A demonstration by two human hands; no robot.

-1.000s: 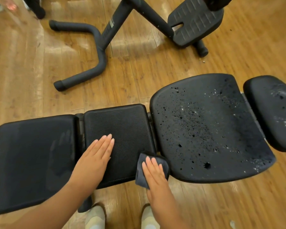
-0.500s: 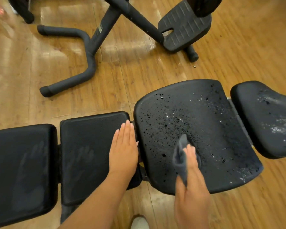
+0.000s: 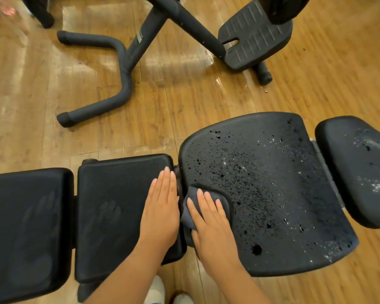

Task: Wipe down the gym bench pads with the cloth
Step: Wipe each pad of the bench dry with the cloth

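A black gym bench runs left to right with several pads. The big curved pad (image 3: 272,194) is speckled with droplets. My right hand (image 3: 211,220) lies flat with straight fingers on a dark grey cloth (image 3: 223,199), pressing it onto that pad's left edge. My left hand (image 3: 160,209) rests flat on the right side of the small middle pad (image 3: 114,207). The far-left pad (image 3: 24,227) shows faint handprints. The right end pad (image 3: 360,172) carries white streaks and drops.
Wooden floor (image 3: 195,102) all around. Behind the bench stands a black machine frame with a curved tubular foot (image 3: 119,69) and a ribbed footplate (image 3: 255,38). My white shoes (image 3: 156,290) show at the bottom edge, under the bench.
My right hand has slid the cloth from the middle of the curved pad back to its left edge and now lies flat on it. My left hand stays on the middle pad.
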